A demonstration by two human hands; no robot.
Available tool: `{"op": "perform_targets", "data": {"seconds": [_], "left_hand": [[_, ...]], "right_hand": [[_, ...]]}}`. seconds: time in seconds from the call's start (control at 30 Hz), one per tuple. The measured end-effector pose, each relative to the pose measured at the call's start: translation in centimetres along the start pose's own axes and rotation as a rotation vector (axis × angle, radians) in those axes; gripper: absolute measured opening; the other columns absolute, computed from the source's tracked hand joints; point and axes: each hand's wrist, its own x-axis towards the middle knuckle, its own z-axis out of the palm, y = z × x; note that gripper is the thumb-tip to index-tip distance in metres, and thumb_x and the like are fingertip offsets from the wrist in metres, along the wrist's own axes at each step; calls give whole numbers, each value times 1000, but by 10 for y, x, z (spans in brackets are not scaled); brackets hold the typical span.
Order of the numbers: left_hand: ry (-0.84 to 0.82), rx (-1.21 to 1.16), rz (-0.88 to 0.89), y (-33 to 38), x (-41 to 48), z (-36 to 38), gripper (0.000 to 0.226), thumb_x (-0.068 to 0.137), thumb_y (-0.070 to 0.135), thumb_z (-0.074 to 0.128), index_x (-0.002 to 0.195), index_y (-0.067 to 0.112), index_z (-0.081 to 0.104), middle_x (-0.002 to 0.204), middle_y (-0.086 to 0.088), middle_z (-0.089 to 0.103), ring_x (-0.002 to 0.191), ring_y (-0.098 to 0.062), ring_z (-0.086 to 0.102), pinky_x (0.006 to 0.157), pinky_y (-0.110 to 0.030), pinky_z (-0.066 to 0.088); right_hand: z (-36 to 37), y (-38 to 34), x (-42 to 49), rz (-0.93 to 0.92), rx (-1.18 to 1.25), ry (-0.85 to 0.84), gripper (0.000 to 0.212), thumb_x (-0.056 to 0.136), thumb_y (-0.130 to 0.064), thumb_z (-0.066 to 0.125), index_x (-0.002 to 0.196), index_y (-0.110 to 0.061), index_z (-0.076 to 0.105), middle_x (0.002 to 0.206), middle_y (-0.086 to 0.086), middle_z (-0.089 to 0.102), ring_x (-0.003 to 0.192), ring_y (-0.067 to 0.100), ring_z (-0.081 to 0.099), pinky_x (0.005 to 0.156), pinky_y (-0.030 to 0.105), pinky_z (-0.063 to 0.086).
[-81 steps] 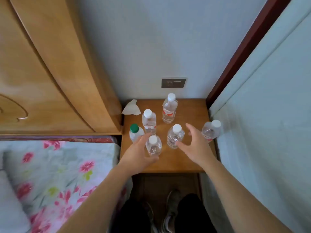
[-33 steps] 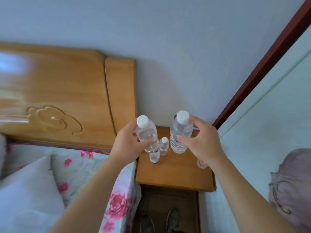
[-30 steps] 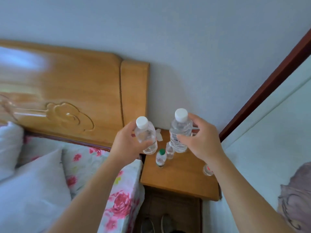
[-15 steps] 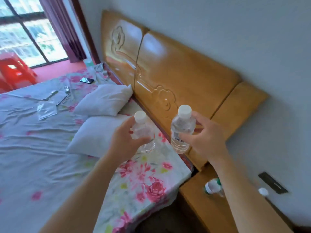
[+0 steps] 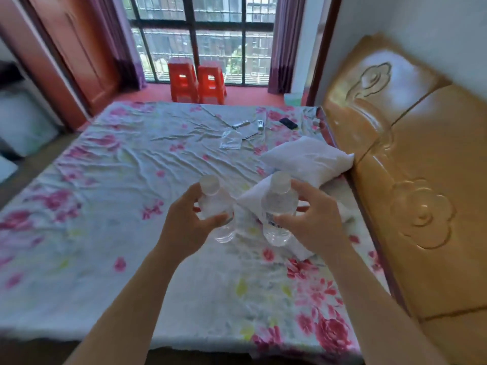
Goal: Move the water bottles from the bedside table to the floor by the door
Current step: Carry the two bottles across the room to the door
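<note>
The left hand [image 5: 188, 227] closes around one clear plastic white-capped bottle [image 5: 214, 206], the right hand [image 5: 313, 222] around another [image 5: 276, 209]; both stand nearly upright, caps up.

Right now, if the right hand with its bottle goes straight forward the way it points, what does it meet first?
Probably the near white pillow. The right hand holds its bottle just above it. Beyond lies a second pillow. Depth is hard to judge here.
</note>
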Motion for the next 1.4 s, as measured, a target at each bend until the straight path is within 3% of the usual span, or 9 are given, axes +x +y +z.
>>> {"op": "perform_targets", "data": {"seconds": [0.23,0.4,0.53,0.67,0.8,0.9,1.03,1.23,1.4], "left_hand": [[237,132,-124,-58,-32,-137,64,60,44,83,117,43,55,103,26,65,95,7,63,79,-11,48],[398,218,-274,-88,-71,-215,60,74,29,87,121,38,51,106,28,59,97,10,58,80,-10,44],[535,279,-390,-101,-102,-268,58,78,33,83,126,34,51,117,16,61,109,-8,57,92,-25,45],[695,330,-511,-109,-133,-316,62,73,55,79,125,36,50,121,14,63,110,-10,61,96,-39,52],[864,411,-585,-112,-163,-354,65,75,48,80,130,30,50,120,21,61,105,-2,59,89,-19,45],[968,432,-633,-115,-190,-383,60,74,48,79,124,45,46,110,38,54,103,13,55,87,-15,42],[1071,436,-700,-133,-229,-431,61,78,41,81,129,44,47,119,20,61,110,-8,60,98,-38,52],[1134,395,-724,-180,-277,-527,60,78,35,82,126,46,47,111,34,56,103,4,58,90,-23,47],[1143,398,-744,-215,-299,-609,65,78,37,83,133,40,48,120,19,61,111,-11,60,99,-40,51]], "right_hand": [[140,-70,28,-106,114,-228,67,57,-26,90,119,-37,66,103,-17,71,96,0,66,85,31,56],[228,-127,41,-185,174,-424,71,46,-45,74,117,-41,67,99,-20,71,91,-2,67,80,26,57],[296,-169,49,-279,218,-614,71,51,-38,86,118,-46,64,95,-24,68,87,2,68,78,31,57],[363,-215,51,-396,240,-798,83,48,-57,77,127,-39,60,111,-17,69,98,6,66,85,37,58],[426,-260,44,-513,256,-962,90,50,-63,76,133,-37,55,122,-14,66,103,7,65,85,37,58],[470,-292,29,-559,266,-1071,86,52,-54,81,133,-38,55,120,-15,66,102,5,64,84,35,59],[533,-337,-2,-617,270,-1157,81,58,-35,89,132,-35,57,119,-22,62,104,2,61,86,27,55],[633,-407,-52,-693,232,-1221,71,67,-21,88,130,-34,58,99,-29,58,90,-3,60,72,10,44],[701,-465,-78,-692,222,-1220,67,69,-20,85,129,-36,58,95,-28,58,82,-3,60,73,15,49]]}}
